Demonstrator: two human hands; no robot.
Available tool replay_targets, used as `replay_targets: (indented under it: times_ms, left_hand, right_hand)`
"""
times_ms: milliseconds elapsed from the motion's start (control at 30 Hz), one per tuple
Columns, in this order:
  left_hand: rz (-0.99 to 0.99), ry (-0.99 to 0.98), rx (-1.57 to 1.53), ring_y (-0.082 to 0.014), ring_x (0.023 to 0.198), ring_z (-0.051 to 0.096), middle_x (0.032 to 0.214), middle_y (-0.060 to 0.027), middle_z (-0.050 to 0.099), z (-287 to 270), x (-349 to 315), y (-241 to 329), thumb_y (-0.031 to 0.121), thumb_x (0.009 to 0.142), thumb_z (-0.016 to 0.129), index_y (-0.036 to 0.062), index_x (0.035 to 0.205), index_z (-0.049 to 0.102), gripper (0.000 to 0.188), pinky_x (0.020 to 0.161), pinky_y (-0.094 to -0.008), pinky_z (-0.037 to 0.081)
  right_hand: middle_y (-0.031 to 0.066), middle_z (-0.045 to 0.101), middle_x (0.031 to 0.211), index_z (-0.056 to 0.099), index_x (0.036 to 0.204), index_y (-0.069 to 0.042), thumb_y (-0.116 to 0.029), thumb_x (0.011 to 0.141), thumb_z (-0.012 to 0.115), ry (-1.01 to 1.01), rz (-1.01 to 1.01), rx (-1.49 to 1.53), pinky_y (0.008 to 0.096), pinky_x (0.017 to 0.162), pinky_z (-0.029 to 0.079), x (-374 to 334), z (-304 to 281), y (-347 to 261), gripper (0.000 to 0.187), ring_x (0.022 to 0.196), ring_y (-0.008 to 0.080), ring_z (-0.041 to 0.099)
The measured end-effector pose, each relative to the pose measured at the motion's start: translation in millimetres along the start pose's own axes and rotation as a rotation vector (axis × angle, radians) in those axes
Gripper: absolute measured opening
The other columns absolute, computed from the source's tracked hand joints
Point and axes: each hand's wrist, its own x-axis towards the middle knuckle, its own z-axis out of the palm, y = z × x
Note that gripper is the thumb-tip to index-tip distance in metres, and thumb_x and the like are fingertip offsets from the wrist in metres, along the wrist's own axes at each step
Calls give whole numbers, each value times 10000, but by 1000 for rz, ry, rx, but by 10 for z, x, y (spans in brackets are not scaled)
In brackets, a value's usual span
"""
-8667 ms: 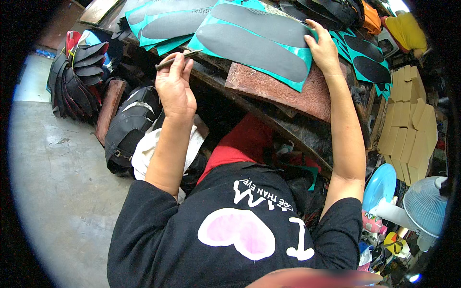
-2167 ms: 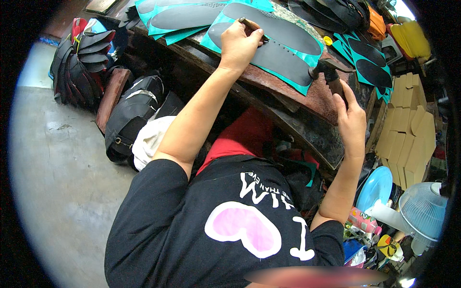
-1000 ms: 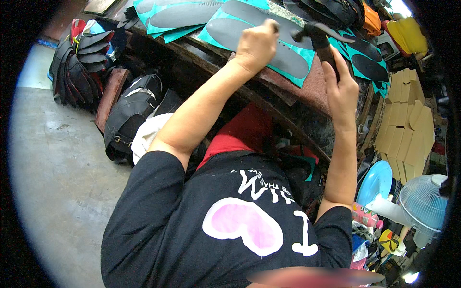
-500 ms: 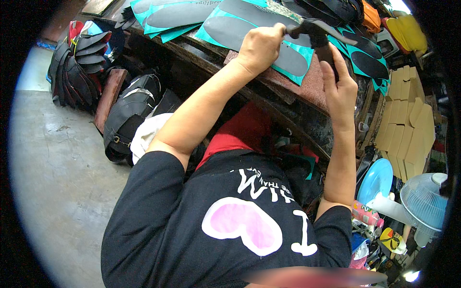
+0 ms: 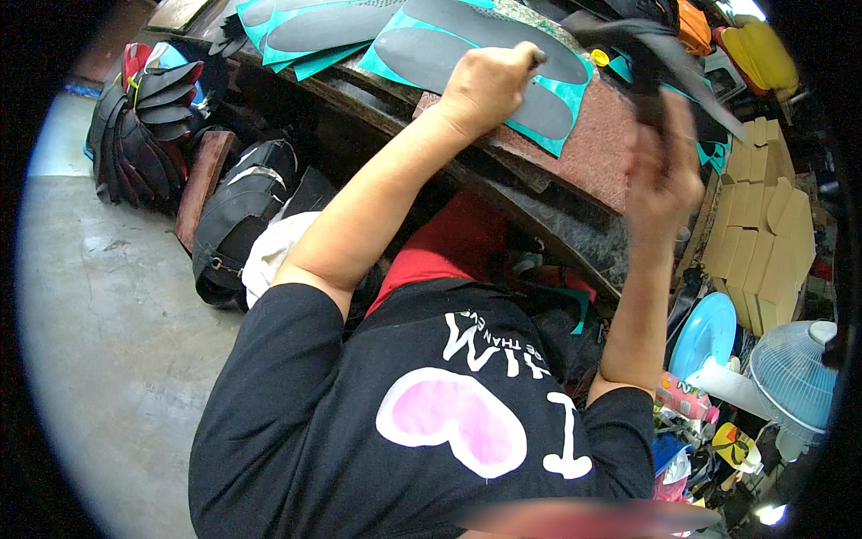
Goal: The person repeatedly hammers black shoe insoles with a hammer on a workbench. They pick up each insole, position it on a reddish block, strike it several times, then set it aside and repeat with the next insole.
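Observation:
My left hand point(image 5: 492, 88) is closed around a small upright tool point(image 5: 540, 56), of which only the dark end shows above the fist. It rests over a teal sheet point(image 5: 555, 142) printed with grey sole shapes point(image 5: 539, 115), on a reddish-brown board point(image 5: 606, 135). To the right, my right hand point(image 5: 666, 175) grips a hammer point(image 5: 642, 54), raised and blurred by motion. The hammer's dark head is apart from the tool in my left hand. What the lower end of that tool touches is hidden by the fist.
More teal sheets with grey soles point(image 5: 328, 27) lie at the bench's far left. A yellow round thing point(image 5: 599, 57) sits beyond the board. Flattened cardboard boxes point(image 5: 759, 234) and a fan point(image 5: 795, 373) stand right. Bundled black soles point(image 5: 135, 135) and a black bag point(image 5: 242, 220) are left.
The hammer has swung up and away to the right, from just beside my left fist, with my right hand. My left hand has stayed in place; the sheet has barely shifted.

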Motion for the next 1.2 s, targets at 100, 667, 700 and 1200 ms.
replay_targets:
  times_ms: [100,667,700,1200]
  left_hand:
    - [-141,119,-101,-321,771,694,831,-173,692,38,-26,4,132,879,678,37,966,619,142,678,-376,557]
    - [-443,58,-591,-236,748,705,788,-136,684,26,38,42,80,903,649,7,976,579,125,657,-323,576]
    - [-689,84,-906,-204,737,704,774,-123,679,1,59,-20,49,905,635,-1,974,568,109,637,-313,579]
    - [-541,137,-558,-117,749,680,827,-79,706,-147,-71,-360,94,892,692,-11,994,641,155,677,-259,561]
  right_hand:
    - [199,668,1165,599,1313,-114,-229,947,647,-187,202,16,349,873,515,-133,143,208,387,1072,324,667]
    - [200,665,1147,572,1341,-151,-287,961,609,-202,259,-61,379,840,520,-167,66,287,405,1029,384,657]
    - [198,669,1134,575,1340,-161,-293,960,609,-227,281,-93,384,828,521,-215,43,344,404,1013,384,660]
    - [147,701,1125,603,1317,-100,-196,948,649,-179,216,33,302,828,508,24,-12,175,384,938,196,674]
